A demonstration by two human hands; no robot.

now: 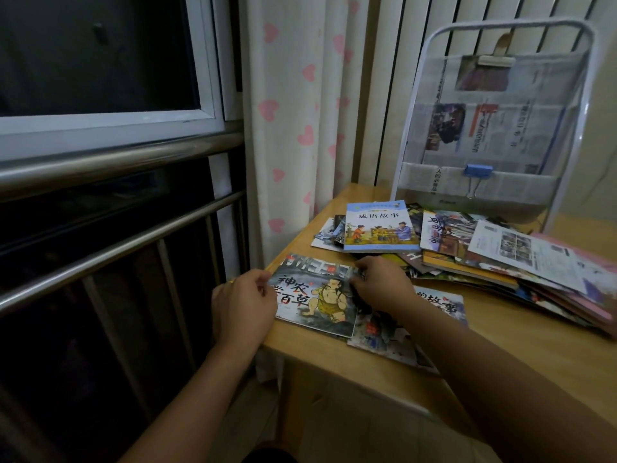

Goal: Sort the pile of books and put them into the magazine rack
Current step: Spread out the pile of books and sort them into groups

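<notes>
Book: thin glossy grey picture book (314,295) at near corner of wooden counter (500,345) | left hand (243,305) pinches left edge, right hand (380,285) fingers curl on top edge | likely light, floppy, slippery; hold both edges | white wire magazine rack (417,95) behind.

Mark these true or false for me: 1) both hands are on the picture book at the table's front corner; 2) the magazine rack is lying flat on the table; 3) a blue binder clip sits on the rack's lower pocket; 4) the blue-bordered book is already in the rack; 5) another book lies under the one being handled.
1) True: the left hand and right hand both grip the picture book.
2) False: the magazine rack stands upright at the back of the table.
3) True: the blue binder clip is clipped there.
4) False: the blue-bordered book lies on the pile on the table.
5) True: a second book lies partly beneath.
</notes>
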